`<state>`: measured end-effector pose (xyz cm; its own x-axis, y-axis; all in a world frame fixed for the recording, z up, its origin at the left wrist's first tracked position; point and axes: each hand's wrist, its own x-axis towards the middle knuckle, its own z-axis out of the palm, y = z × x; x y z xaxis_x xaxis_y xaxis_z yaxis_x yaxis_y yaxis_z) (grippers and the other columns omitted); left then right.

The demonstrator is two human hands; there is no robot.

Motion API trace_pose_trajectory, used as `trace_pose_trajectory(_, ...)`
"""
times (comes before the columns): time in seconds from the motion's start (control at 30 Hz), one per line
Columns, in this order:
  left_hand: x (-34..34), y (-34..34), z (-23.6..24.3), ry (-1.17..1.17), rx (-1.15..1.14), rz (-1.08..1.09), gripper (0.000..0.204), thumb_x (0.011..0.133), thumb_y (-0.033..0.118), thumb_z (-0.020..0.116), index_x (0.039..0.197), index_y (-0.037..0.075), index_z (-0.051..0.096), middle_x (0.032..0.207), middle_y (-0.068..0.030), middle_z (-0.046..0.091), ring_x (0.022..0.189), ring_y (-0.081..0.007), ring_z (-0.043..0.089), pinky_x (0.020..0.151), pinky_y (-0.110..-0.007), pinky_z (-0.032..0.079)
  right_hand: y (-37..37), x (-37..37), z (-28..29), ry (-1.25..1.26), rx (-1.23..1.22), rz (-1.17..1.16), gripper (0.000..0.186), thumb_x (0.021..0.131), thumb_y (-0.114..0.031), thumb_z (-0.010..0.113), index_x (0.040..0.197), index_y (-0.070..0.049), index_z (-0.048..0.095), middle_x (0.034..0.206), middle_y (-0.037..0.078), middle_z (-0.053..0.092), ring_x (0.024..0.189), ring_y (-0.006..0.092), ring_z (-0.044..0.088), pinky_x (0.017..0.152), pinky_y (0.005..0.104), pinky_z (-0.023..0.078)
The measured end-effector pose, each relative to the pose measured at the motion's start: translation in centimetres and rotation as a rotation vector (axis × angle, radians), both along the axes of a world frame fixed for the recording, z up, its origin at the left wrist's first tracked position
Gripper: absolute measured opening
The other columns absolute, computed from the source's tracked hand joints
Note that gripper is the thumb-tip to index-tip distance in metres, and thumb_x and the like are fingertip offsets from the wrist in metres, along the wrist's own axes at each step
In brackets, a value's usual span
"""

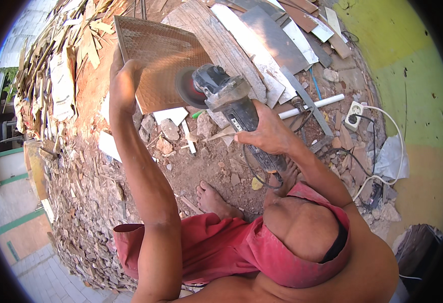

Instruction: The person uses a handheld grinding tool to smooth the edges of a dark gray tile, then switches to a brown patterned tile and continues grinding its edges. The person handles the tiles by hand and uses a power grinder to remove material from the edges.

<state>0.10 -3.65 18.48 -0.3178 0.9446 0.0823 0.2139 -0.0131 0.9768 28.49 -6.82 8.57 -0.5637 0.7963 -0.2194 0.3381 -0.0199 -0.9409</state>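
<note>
My left hand (125,83) grips the left edge of a brown square tile (163,53), its ridged underside facing me. The tile stands tilted above the rubble. In my right hand (269,130) is the dark body of an angle grinder (231,96), fingers wrapped round it. The grinder's disc (187,87) is at the tile's right part; whether it touches the surface I cannot tell. A black cord runs from the grinder's rear end near my foot.
Bare feet (216,201) rest on dirt and rubble. Planks and boards (272,38) lie beyond, with a white pipe (312,107) at right. A white power strip (353,116) with cords lies beside the yellow-green wall (398,65). Wood scraps (87,38) are piled far left.
</note>
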Motion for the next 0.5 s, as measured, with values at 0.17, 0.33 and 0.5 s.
trace_pose_trajectory(0.17,0.4,-0.3,0.4,0.009,-0.031,0.014,0.059,0.082,-0.001,0.041,0.140,-0.005,0.040,0.123,-0.0168,0.059,0.113,-0.0242,0.057,0.100,-0.035,0.044,0.0,0.2,-0.6,-0.020,0.000,0.005,0.067,0.070,-0.028,0.078,0.117,0.012,0.052,0.105,0.028,0.066,0.100,0.0354,0.066,0.090,0.0404,0.051)
trace_pose_trajectory(0.33,0.6,-0.3,0.6,0.011,-0.022,0.003,0.058,0.082,-0.001,0.040,0.140,-0.005,0.041,0.124,-0.0169,0.058,0.112,-0.0247,0.059,0.100,-0.035,0.044,0.1,-0.1,0.0,-0.010,-0.005,0.009,0.066,0.069,-0.025,0.080,0.118,0.009,0.053,0.104,0.022,0.065,0.097,0.0297,0.064,0.089,0.0379,0.049)
trace_pose_trajectory(0.5,0.6,-0.4,0.5,0.008,-0.042,0.003,0.061,0.083,0.001,0.041,0.144,-0.002,0.038,0.128,-0.0166,0.057,0.114,-0.0247,0.058,0.103,-0.035,0.042,0.2,0.1,-0.9,-0.013,0.002,-0.014,0.065,0.069,-0.025,0.079,0.118,0.009,0.054,0.104,0.021,0.066,0.097,0.0295,0.064,0.089,0.0374,0.049)
